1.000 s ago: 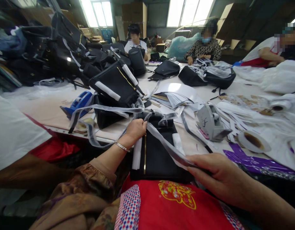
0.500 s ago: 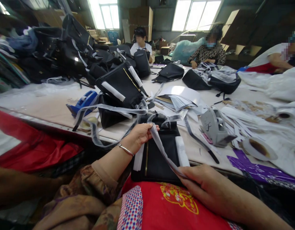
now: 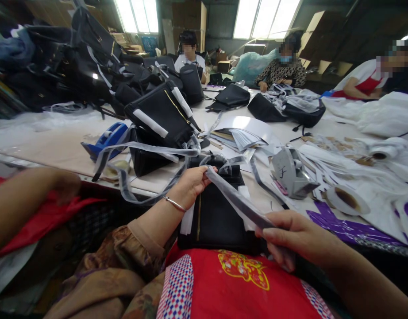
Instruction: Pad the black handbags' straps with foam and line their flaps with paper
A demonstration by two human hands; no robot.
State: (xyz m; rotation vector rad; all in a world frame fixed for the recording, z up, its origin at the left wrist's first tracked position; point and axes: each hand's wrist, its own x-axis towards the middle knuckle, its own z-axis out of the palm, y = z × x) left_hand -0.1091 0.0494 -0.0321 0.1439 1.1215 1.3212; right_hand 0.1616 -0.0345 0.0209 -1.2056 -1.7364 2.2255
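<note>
Long pale table spans the workroom, running btwn 9 and 3 o'clock from the view's centre. Big heap of blk bags covers its far end at 10 to 11 o'clock. Red apron w/ yellow print fills 6 o'clock, worn by the person at work. Three co-workers sit or lean across the table: one in a wht top nr 12, one in a spotted top at 1, one in red and wht at 2. Another person's arm reaches in, blurred, at 8 to 9.

Blk bag lies just below centre, 6 o'clock, its lower edge right by the apron, upper part at the table edge. Loose paper sheets are stacked past it, toward 1. Film-wrapped strap slants from the bag's top toward 4. R hand, at 4, is clamped on the strap's nr part; L hand, at 7 and close to centre, pinches it farther up, over the bag.

Grey tape holder stands at 3, blue tape holder at 9 to 10; wht roll lies nr 4. Gold zip runs along the bag's 9 o'clock side. Smallest: silver bangle, L wrist.
</note>
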